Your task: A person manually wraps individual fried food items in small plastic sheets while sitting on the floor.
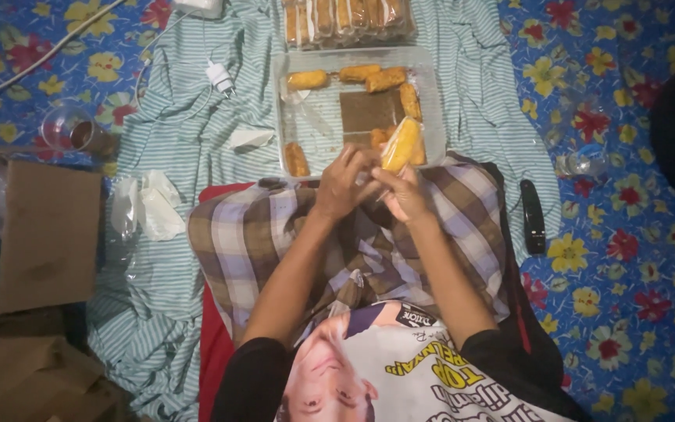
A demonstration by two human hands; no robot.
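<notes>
Two bare hands counted: left hand (343, 181), right hand (402, 193).
One golden fried roll in clear plastic wrap (400, 144), pinched between both hands.
One clear plastic tray (287, 105); about seven loose golden fried rolls (308, 79) counted inside, some partly hidden.
One clear plastic pack of wrapped rolls (349, 19) beyond tray; number inside cannot be told.
One black remote control (532, 216).
One white charger plug (219, 76).
One clear drinking glass (67, 128).
One brown cardboard box (47, 234).
Crumpled white tissues (150, 205): two or three, exact number unclear.

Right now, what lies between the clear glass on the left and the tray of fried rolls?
In the head view, between the glass and the tray lie striped cloth, a white charger plug and its cable.
</notes>
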